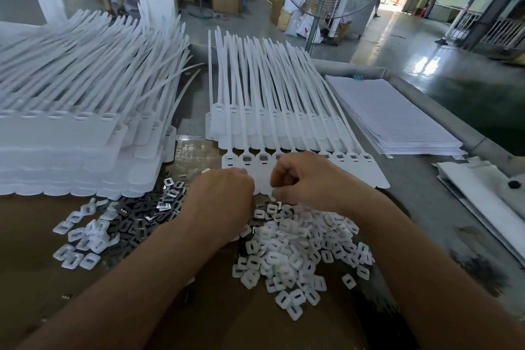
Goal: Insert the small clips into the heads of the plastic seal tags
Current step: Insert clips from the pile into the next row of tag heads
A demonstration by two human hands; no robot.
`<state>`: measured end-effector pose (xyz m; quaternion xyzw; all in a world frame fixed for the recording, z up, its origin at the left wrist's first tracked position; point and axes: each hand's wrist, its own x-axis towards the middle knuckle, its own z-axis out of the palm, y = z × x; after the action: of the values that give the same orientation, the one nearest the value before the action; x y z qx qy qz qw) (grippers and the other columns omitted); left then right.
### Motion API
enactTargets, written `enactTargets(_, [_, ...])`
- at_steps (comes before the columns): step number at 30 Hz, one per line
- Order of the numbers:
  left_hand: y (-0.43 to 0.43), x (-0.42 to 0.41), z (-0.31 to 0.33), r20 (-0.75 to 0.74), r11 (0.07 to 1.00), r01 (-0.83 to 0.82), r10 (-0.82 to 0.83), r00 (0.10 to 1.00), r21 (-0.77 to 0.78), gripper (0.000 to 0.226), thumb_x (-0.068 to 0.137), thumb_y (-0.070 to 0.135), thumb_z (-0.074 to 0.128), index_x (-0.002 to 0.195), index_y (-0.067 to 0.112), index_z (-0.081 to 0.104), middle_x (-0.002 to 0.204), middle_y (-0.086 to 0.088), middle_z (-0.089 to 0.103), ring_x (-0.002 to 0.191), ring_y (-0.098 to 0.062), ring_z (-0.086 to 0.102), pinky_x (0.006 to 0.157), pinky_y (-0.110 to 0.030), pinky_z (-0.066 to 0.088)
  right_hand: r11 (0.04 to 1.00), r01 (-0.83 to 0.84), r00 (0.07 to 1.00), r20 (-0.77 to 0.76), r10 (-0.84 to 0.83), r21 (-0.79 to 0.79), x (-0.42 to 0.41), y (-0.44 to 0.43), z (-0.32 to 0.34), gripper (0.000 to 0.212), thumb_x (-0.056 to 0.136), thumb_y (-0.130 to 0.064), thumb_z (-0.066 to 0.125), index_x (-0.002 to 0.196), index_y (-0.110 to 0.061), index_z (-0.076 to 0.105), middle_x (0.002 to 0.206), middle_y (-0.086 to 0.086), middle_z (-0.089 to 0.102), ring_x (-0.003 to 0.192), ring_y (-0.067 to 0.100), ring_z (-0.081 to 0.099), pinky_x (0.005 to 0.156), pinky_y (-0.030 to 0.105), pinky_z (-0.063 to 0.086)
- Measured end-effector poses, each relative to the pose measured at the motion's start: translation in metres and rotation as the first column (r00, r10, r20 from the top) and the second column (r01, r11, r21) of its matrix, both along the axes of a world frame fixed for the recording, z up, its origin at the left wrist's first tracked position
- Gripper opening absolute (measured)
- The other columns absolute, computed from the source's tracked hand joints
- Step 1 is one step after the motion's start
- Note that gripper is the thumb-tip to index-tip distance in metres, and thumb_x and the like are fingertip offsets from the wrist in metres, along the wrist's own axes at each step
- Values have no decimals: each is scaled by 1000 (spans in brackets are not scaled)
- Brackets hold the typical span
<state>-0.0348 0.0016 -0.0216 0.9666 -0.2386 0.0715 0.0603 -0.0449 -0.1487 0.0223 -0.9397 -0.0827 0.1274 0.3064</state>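
A joined strip of white plastic seal tags [369,170] lies across the table's middle, heads toward me, tails pointing away. Some heads at its left end show grey inserts. My left hand [224,196] and my right hand [306,179] are over the strip's near edge, fingers curled. What the fingers pinch is hidden. White plastic clips [295,253] lie heaped below my right hand. Small metal clips [142,216] are spread under and left of my left hand.
A tall stack of tag strips [71,133] fills the left. More tag strips [272,122] lie behind the front one. Lined white sheets [392,119] are at the right, and white packaging [483,193] at the far right. A fan and people stand beyond the table.
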Motion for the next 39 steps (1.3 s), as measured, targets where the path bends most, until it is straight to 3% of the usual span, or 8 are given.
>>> enactTargets(5, [0,-1,1,24,1000,-5,4,1000,6,26,90,16,43,112,17,57,108,2,61,91,-15,60,77,-25,48,996,72,991,111,-78,58,24,9,-5,15,83,-15,65,76,-27,61,83,-8,65,76,3,59,73,19,47])
enactTargets(8, [-1,-1,1,10,1000,-3,3,1000,14,26,90,15,43,110,17,58,108,2,62,91,-15,60,76,-26,48,992,116,976,181,-123,49,41,18,-12,5,85,-12,63,85,-15,66,75,-10,59,70,2,53,63,14,42])
enactTargets(14, [1,1,-2,11,1000,-3,3,1000,24,26,89,14,44,110,17,58,109,2,62,93,-16,61,79,-27,47,990,140,960,242,-143,32,60,29,-23,12,87,-9,56,89,-7,68,80,-10,58,70,0,50,56,9,35])
enactTargets(18, [0,1,-2,13,1000,6,-6,1000,28,25,88,12,42,107,16,59,108,1,62,92,-17,61,78,-27,46,991,121,967,233,-105,-57,63,31,-22,14,86,-6,55,87,-4,69,86,-5,65,79,10,57,57,17,40])
enactTargets(23, [1,0,-1,35,1000,11,-11,999,12,28,88,11,40,108,16,59,109,1,62,93,-17,61,77,-26,47,970,128,963,262,-71,-208,60,38,-22,19,84,-3,50,91,-3,68,97,7,67,91,21,60,76,34,51])
enactTargets(29, [0,1,-2,24,1000,27,-28,999,15,31,89,12,40,114,18,58,110,2,62,94,-15,60,76,-24,46,922,117,948,318,7,-369,56,43,-24,21,83,0,46,97,-12,55,98,4,61,88,21,55,64,32,42])
enactTargets(35, [0,0,-1,22,1000,16,-16,1000,24,27,89,12,41,109,17,60,109,2,63,93,-15,60,78,-25,48,944,214,950,276,-143,-249,67,41,-28,14,77,-4,55,67,-12,51,85,3,64,78,21,59,51,23,36])
enactTargets(39, [0,0,0,17,999,17,-18,1000,29,26,88,12,43,107,16,61,107,1,63,91,-16,61,79,-27,50,954,238,961,190,-203,-184,76,41,-25,6,79,-7,60,73,-9,60,83,7,65,81,22,62,69,31,51])
